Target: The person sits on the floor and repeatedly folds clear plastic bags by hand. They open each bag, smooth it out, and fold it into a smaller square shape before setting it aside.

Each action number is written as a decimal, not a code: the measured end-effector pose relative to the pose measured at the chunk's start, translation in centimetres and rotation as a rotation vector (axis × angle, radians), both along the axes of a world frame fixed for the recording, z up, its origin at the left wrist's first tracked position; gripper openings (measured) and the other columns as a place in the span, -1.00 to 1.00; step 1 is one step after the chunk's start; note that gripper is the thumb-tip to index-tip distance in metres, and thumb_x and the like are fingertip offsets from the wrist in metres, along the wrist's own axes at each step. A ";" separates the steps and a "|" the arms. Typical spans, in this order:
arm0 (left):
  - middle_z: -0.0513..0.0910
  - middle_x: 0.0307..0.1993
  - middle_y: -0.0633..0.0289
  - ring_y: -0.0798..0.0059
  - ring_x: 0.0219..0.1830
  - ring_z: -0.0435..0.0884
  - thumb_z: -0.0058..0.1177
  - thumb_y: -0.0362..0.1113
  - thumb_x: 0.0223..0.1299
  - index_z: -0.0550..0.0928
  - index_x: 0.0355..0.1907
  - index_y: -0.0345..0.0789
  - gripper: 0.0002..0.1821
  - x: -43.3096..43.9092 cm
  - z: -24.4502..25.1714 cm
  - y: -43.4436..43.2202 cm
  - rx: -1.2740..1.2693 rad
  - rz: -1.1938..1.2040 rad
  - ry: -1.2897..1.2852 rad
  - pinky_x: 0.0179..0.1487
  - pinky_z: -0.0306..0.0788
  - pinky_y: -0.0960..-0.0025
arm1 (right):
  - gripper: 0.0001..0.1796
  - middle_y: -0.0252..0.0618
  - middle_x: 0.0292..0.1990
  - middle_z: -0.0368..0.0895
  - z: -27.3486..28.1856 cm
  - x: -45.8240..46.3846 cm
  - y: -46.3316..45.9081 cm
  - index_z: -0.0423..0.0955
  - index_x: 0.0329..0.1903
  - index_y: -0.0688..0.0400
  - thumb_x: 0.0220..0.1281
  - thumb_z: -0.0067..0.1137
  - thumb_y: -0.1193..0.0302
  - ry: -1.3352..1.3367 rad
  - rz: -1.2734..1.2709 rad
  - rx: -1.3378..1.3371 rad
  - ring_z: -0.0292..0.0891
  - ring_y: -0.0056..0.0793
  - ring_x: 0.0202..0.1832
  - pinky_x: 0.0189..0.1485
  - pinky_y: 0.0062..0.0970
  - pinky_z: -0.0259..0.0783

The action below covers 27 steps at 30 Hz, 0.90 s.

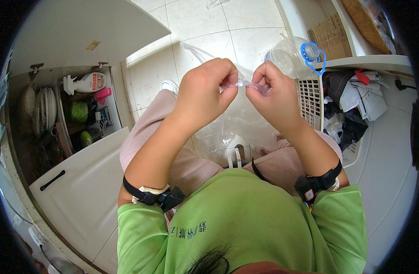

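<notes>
A clear plastic bag (pixel 236 120) hangs between my knees, its gathered top stretched between both hands. My left hand (pixel 207 90) pinches one side of the twisted plastic with thumb and curled fingers. Close by on the right, my right hand (pixel 274 96) grips the other side in the same way. A short shiny stretch of the plastic shows between the two hands. One loose end of the bag reaches up and left over the floor. The fingertips are partly hidden by the curled fingers.
Right of my hands, a large clear plastic bottle (pixel 288 56) with a blue handle lies by a white plastic basket (pixel 310 102) of bags and papers. An open cabinet at left holds plates (pixel 46 109) and a spray bottle (pixel 91 82); its white door (pixel 89 171) stands out beside me.
</notes>
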<state>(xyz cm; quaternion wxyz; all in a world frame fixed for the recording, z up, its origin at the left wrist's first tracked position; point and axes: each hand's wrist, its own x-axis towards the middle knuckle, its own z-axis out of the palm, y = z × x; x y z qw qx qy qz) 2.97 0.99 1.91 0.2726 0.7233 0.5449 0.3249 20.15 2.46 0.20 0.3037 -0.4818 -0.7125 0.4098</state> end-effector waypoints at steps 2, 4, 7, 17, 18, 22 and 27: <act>0.45 -0.58 0.26 0.35 -0.53 0.47 0.13 -0.49 -0.25 0.42 -0.59 -0.27 -0.83 0.1 -0.1 0.0 0.118 0.011 0.064 -0.47 0.34 0.37 | -0.70 -0.34 -0.47 0.54 0.2 0.0 -0.1 0.39 -0.14 0.18 0.03 0.18 0.43 0.094 0.065 -0.139 0.45 -0.68 -0.44 -0.38 -0.58 0.36; 0.42 -0.59 0.27 0.34 -0.55 0.44 0.13 -0.50 -0.28 0.40 -0.61 -0.25 -0.81 -0.1 -0.3 0.2 0.258 0.026 0.130 -0.49 0.31 0.35 | -0.66 -0.33 -0.35 0.54 0.4 -0.2 -0.1 0.35 -0.06 0.18 0.08 0.15 0.44 0.482 0.090 -0.547 0.45 -0.68 -0.32 -0.24 -0.60 0.36; 0.41 -0.59 0.27 0.32 -0.57 0.42 0.14 -0.50 -0.30 0.39 -0.62 -0.25 -0.80 -0.4 -0.7 0.4 0.326 -0.018 0.071 -0.50 0.29 0.34 | -0.63 -0.32 -0.24 0.53 0.6 0.2 0.7 0.32 0.00 0.19 0.13 0.13 0.46 0.758 0.081 -0.893 0.44 -0.66 -0.19 -0.06 -0.62 0.33; 0.49 -0.53 0.23 0.26 -0.48 0.47 0.12 -0.52 -0.25 0.44 -0.55 -0.27 -0.82 -0.4 -1.0 0.4 0.240 0.041 0.041 -0.43 0.34 0.33 | -0.62 -0.33 -0.26 0.54 -0.2 0.4 0.8 0.35 -0.01 0.23 0.08 0.15 0.53 0.648 0.090 -0.751 0.46 -0.68 -0.19 -0.08 -0.68 0.37; 0.50 -0.52 0.22 0.24 -0.47 0.48 0.12 -0.52 -0.24 0.45 -0.53 -0.27 -0.83 -0.5 -1.0 0.6 0.263 0.043 0.046 -0.41 0.35 0.32 | -0.62 -0.33 -0.26 0.54 -0.3 0.3 0.8 0.34 0.00 0.23 0.07 0.15 0.55 0.648 0.074 -0.704 0.46 -0.68 -0.20 -0.10 -0.69 0.37; 0.60 -0.38 0.20 0.44 -0.27 0.57 0.10 -0.54 -0.11 0.58 -0.38 -0.30 -0.83 -0.6 -0.4 0.2 0.191 0.051 0.006 -0.22 0.41 0.48 | -0.59 -0.32 -0.26 0.54 -0.6 0.3 0.7 0.34 0.01 0.24 0.04 0.15 0.59 0.616 -0.002 -0.585 0.48 -0.71 -0.25 -0.17 -0.74 0.39; 0.61 -0.38 0.25 0.47 -0.33 0.57 0.20 -0.44 -0.08 0.61 -0.35 -0.30 -0.84 0.4 -0.5 -0.3 0.128 0.025 0.010 -0.29 0.43 0.49 | -0.58 -0.30 -0.25 0.55 -0.8 0.0 0.3 0.34 0.02 0.26 0.04 0.15 0.60 0.703 0.031 -0.549 0.47 -0.74 -0.27 -0.18 -0.75 0.40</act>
